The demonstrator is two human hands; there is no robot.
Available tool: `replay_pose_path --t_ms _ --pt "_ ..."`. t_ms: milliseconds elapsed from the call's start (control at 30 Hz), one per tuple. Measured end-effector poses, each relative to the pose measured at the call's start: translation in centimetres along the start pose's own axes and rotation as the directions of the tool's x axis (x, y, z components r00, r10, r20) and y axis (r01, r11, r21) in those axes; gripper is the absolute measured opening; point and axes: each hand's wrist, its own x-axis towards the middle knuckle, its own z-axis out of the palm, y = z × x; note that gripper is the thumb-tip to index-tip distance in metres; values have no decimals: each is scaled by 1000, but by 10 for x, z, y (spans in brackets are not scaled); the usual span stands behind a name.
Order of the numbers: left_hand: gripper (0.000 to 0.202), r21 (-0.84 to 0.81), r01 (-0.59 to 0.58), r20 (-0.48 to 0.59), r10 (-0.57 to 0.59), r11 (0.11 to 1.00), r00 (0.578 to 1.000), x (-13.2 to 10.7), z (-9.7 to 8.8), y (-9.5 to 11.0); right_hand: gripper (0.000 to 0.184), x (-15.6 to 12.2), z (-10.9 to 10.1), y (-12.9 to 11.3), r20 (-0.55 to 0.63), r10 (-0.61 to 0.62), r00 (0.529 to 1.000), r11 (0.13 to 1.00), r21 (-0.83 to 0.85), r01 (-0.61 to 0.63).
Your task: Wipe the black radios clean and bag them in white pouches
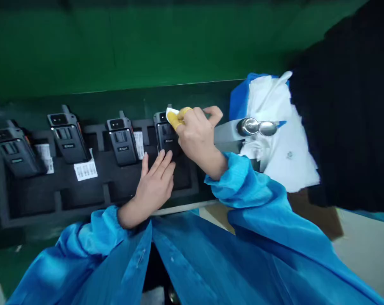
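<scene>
Several black handheld radios marked "Riton" stand in a row in a black foam tray [96,199]. The rightmost radio [166,137] is under both my hands. My right hand [195,135], with yellow finger cots on two fingers, pinches a white wipe [172,116] against that radio's top edge. My left hand [154,182] lies open, its fingers spread, with the fingertips at the radio's lower end. The other radios [122,142] [69,137] [15,152] stand to the left, with printed white labels [85,170] [138,144] [44,157] beside them.
To the right, a grey metal fitting with chrome knobs [255,127] sits against a white cloth [284,156] over blue material. A dark fabric mass [344,106] fills the far right. The tray rests on a green surface [115,51], and my blue sleeves fill the bottom.
</scene>
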Motion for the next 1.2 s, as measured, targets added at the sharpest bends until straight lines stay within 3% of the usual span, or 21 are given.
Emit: replay_pose_path --t_ms 233,500,600,767,867,1033,1100,1200 --pt "29 0 -10 -4 10 1000 1000 -4 -1 -1 33 -25 -12 12 3 128 992 991 -49 -128" --pt "33 35 -51 -23 52 998 998 -7 2 -1 33 -46 -9 -20 -40 -132 990 991 -34 131" --pt "33 32 -49 -25 50 998 998 -6 2 -1 36 -47 -8 -19 -71 -158 985 985 -83 152" --pt "31 15 -59 -33 60 998 998 -6 4 -2 37 -52 -16 -1 -27 -52 998 989 -139 47" --pt "31 11 -61 -25 62 998 998 -7 5 -3 36 -51 -19 -4 -22 24 999 989 -144 -27" --pt "33 9 -49 -45 50 999 998 -6 7 -3 36 -44 -12 -26 -109 -120 987 991 -67 113" --pt "33 7 -46 -41 47 999 998 -6 9 -3 35 -44 -10 -26 -60 -110 992 993 -58 107" --pt "30 -5 -60 -37 59 998 998 -5 10 -3 31 -46 -12 -12 36 17 999 996 -83 -14"
